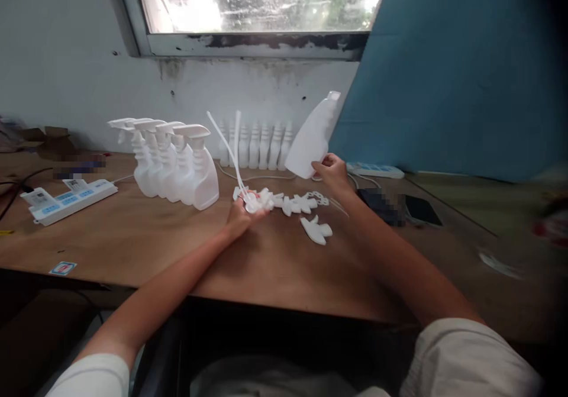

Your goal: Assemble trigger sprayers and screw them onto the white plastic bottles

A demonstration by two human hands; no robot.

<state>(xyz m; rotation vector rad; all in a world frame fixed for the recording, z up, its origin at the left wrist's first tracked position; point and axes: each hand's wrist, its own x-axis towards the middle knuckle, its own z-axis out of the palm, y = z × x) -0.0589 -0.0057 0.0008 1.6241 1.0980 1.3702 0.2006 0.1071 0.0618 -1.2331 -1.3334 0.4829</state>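
Observation:
My left hand (242,213) is closed round white trigger parts (252,200), from which two thin white tubes (236,148) stick up. A white bottle (310,134) without a top hangs tilted above the table, held near its base by my right hand (332,171). More white trigger heads (299,204) lie in a row between my hands, and a loose one (316,230) rests nearer the front edge. On the left stand several bottles with trigger heads fitted (204,181). Along the wall, several bottles without trigger heads (265,145) form a row.
A white power strip (75,202) lies at the left of the table (275,278), with another (375,170) at the back right. A phone (423,210) and a dark pouch (380,206) lie on the right. Cables run along the back.

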